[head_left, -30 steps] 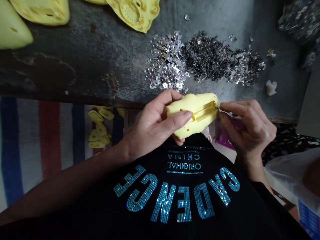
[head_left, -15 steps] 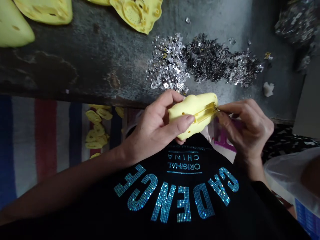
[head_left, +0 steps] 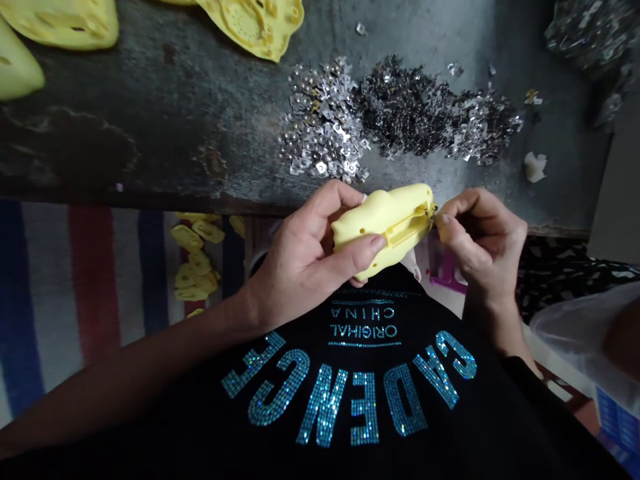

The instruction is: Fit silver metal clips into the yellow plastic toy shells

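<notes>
My left hand (head_left: 313,247) grips a yellow plastic shell (head_left: 400,200) with a long open slot, its thumb lying on the near side of the slot. At the right end of that slot, the thumb and forefinger of my right hand (head_left: 480,233) pinch a small dark metal contact piece (head_left: 433,212), partly hidden by the fingertips. On the worktable just beyond lie a pile of silvery metal contact plates (head_left: 325,127) and a darker heap of small springy metal pieces (head_left: 405,110).
More yellow shells (head_left: 255,27) lie at the table's far left. Below the table edge, several yellow parts (head_left: 197,273) rest on a striped sheet (head_left: 95,280). A clear bag of metal pieces (head_left: 590,33) sits at the far right, with a white scrap (head_left: 535,167) nearer.
My right fingers have drawn slightly back from the slot's end and curled more, leaving more of the small metal piece showing. The left hand keeps its hold on the shell.
</notes>
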A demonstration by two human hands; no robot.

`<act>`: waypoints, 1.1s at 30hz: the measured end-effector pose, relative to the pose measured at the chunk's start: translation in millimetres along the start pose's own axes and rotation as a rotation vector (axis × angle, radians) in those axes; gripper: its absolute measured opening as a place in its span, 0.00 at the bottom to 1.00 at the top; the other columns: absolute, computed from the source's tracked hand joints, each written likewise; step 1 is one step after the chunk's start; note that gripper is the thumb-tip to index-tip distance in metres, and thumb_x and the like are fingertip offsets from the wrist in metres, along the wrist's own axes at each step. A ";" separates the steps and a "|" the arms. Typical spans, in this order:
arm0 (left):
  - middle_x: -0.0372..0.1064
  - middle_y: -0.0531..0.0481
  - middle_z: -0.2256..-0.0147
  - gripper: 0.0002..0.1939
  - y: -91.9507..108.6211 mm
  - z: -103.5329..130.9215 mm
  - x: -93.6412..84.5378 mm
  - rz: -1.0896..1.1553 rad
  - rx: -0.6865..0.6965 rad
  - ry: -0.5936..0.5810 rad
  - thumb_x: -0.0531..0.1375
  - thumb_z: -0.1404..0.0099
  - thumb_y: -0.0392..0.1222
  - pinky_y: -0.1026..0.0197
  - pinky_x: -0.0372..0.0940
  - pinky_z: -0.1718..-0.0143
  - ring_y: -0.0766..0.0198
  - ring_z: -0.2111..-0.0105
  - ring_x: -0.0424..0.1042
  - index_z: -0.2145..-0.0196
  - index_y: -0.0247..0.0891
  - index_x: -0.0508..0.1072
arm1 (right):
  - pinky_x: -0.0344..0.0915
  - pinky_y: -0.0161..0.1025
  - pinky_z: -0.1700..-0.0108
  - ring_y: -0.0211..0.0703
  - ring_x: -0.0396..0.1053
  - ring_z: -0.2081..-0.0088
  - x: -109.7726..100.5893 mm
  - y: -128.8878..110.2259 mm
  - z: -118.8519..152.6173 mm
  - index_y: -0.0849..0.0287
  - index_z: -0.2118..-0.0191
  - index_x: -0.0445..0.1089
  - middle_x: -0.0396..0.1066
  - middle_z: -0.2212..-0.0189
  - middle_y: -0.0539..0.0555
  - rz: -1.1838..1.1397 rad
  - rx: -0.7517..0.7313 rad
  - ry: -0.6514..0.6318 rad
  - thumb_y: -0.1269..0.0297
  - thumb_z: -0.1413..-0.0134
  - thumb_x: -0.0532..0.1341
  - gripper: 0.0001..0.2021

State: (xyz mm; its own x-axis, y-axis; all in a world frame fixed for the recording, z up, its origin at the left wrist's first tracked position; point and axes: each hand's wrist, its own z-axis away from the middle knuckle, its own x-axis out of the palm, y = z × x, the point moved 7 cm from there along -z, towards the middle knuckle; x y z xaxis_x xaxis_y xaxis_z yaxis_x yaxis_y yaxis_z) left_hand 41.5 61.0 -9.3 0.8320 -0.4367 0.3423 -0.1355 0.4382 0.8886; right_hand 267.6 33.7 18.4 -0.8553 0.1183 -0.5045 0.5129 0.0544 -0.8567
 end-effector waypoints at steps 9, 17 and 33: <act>0.77 0.57 0.63 0.16 -0.1 -1.9 2.2 0.000 0.005 -0.007 0.75 0.29 0.42 0.64 0.75 0.75 0.66 0.73 0.77 0.52 0.45 0.72 | 0.54 0.38 0.76 0.34 0.57 0.78 -0.4 21.7 -2.6 0.52 0.63 0.78 0.69 0.74 0.43 -0.292 0.075 0.023 0.60 0.31 0.73 0.08; 0.77 0.56 0.63 0.17 -1.2 -2.8 1.5 -0.007 -0.008 0.003 0.76 0.30 0.42 0.63 0.76 0.75 0.65 0.72 0.78 0.53 0.45 0.73 | 0.58 0.38 0.76 0.37 0.59 0.78 2.8 27.9 -2.0 0.51 0.64 0.76 0.68 0.76 0.45 -0.275 0.080 -0.015 0.51 0.31 0.73 0.13; 0.77 0.57 0.64 0.17 -1.0 -3.2 3.4 0.053 -0.039 -0.004 0.76 0.30 0.43 0.63 0.74 0.75 0.65 0.73 0.77 0.53 0.46 0.71 | 0.65 0.41 0.72 0.39 0.67 0.74 -8.3 10.5 0.9 0.50 0.61 0.81 0.77 0.71 0.49 -0.158 0.011 0.081 0.57 0.29 0.74 0.08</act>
State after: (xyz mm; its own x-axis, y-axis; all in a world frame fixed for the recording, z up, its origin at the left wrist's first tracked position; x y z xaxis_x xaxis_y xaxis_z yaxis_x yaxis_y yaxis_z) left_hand 46.1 61.6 -10.1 0.8221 -0.4148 0.3900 -0.1585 0.4912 0.8565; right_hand 280.0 32.4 13.5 -0.9161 0.1882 -0.3539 0.3716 0.0674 -0.9259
